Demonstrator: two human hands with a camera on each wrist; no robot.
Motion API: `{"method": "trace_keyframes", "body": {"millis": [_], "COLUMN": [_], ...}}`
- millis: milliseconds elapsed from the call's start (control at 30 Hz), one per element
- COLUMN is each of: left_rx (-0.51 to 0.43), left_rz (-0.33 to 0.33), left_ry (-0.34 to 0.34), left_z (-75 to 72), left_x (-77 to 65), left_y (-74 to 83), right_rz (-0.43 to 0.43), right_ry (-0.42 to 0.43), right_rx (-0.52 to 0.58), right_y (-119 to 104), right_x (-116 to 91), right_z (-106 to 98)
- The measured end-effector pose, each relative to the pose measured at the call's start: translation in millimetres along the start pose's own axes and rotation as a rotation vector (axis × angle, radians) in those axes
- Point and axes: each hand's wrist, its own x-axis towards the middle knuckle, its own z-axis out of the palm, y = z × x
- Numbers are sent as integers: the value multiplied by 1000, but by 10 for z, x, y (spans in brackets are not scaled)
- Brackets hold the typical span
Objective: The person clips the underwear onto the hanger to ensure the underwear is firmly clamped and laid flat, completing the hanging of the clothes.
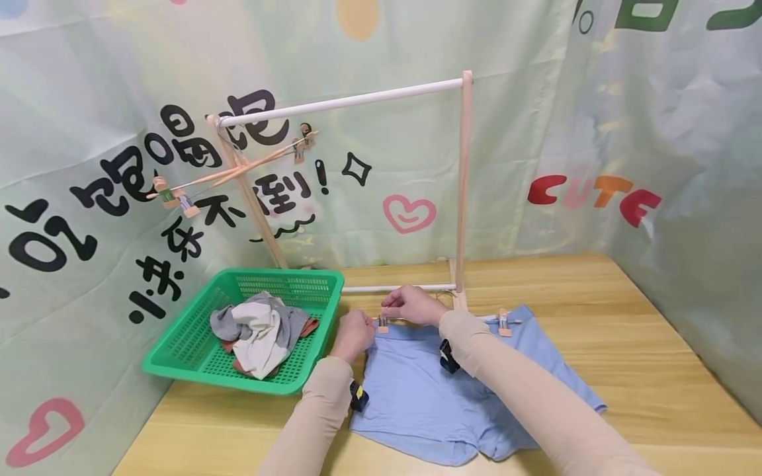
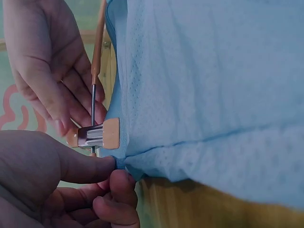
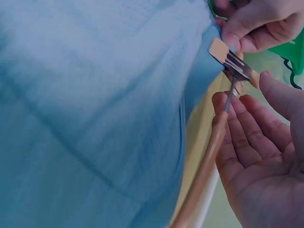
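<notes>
Light blue shorts (image 1: 423,390) lie spread on the table with the waistband toward the rack. Along that waistband runs a wooden hanger (image 3: 209,156) with a thin metal rod. My left hand (image 1: 356,330) pinches the left corner of the waistband, right beside a metal clip (image 2: 98,134) with tan pads. The right hand (image 1: 417,305) holds this clip at its tail end, thumb on one side and fingers on the other, palm turned up in the right wrist view. Another clip (image 1: 504,322) sits on the waistband's right part. My right forearm covers some of the shorts.
A green basket (image 1: 303,382) with crumpled grey, white and rust-coloured clothes (image 1: 262,330) stands left of the shorts. Behind is a rack with a white top bar (image 1: 351,100) and wooden posts. Another hanger with clips (image 1: 238,168) hangs at its left end. Printed cloth walls enclose the table.
</notes>
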Motion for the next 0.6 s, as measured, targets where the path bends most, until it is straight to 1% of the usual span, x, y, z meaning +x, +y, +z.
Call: {"method": "trace_keyframes", "body": {"millis": [100,133,200,233,267,333,367,433,467,533,600], "left_rx": [69,93,123,142,146,155,162,204,213,265,328], "left_rz": [11,17,11,31,26,24,26,46,37,79,143], "left_ry": [2,1,-11,-9,-21,-34,-33,-19,-23,6,40], "left_z": [89,103,80,88,65,-19,-60,-107,-154,-179,-194], "left_x": [119,134,97,100,69,-48,-106,-187,-254,-312,-356], "left_y": [-87,-94,-33,-42,2,146,216,297,382,454,534], "right_rz": [15,19,10,7,2,-9,-13,-7,-11,-2,12], "right_ry": [6,5,-2,-6,-9,-16,-19,-25,-30,-37,-42], "right_rx": [-3,0,7,8,3,-9,-13,-14,-12,-1,18], "right_y": [5,12,33,52,75,126,151,203,226,272,313], "right_x": [-74,-104,-175,-210,-250,-334,-378,-464,-513,-602,-687], "right_z": [-90,-126,-210,-252,-296,-385,-428,-509,-554,-637,-718]}}
